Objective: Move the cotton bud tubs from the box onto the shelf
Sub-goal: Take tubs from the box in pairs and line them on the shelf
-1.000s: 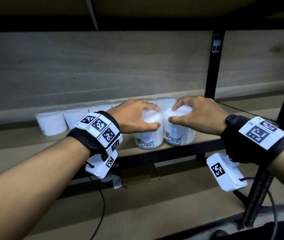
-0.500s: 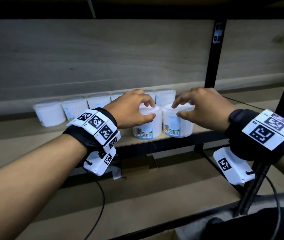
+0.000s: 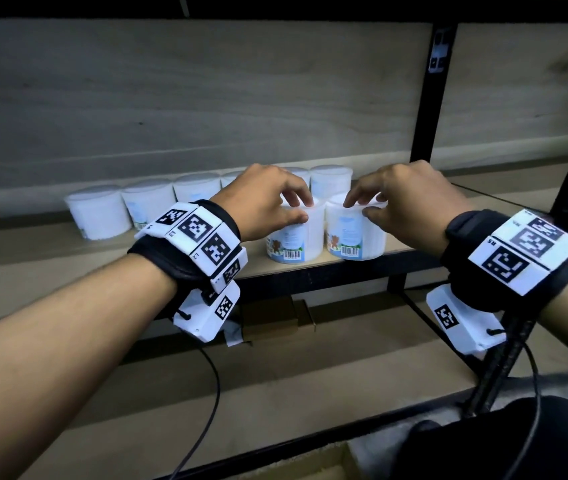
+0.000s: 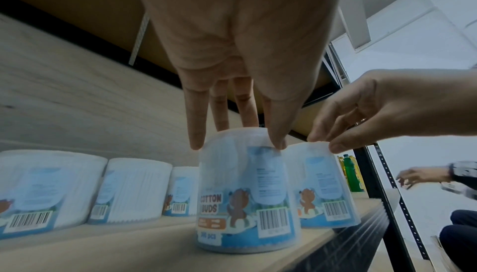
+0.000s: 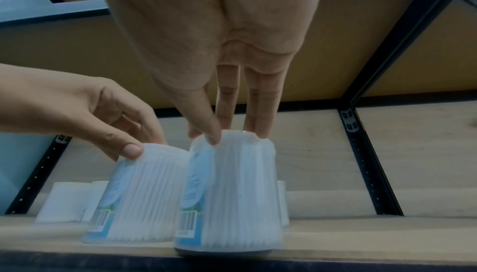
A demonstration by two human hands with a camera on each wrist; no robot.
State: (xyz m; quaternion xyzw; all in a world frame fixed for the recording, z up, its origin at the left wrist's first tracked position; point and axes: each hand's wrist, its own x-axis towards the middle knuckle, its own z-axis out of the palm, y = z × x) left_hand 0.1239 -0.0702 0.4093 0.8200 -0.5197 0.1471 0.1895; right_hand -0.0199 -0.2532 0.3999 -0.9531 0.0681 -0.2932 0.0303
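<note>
Two cotton bud tubs stand side by side at the front edge of the wooden shelf (image 3: 50, 265). My left hand (image 3: 301, 211) is over the left tub (image 3: 293, 237), its nearly straight fingertips touching the lid rim, thumb on the near side. My right hand (image 3: 358, 207) touches the lid rim of the right tub (image 3: 355, 233) the same way. The left wrist view shows the left tub (image 4: 247, 194) with its bear label under my left hand (image 4: 236, 143). In the right wrist view the right tub (image 5: 232, 194) stands upright under my right hand (image 5: 232, 135).
A row of several more tubs (image 3: 98, 213) lines the back of the shelf to the left. A black upright post (image 3: 424, 133) stands behind on the right. Below lie a lower shelf (image 3: 310, 368), a small cardboard box (image 3: 275, 317) and a cable (image 3: 213, 393).
Both hands had their fingers wrapped round the tub tops; now the fingers have loosened to the fingertips on the lids. The tubs stand where they were set.
</note>
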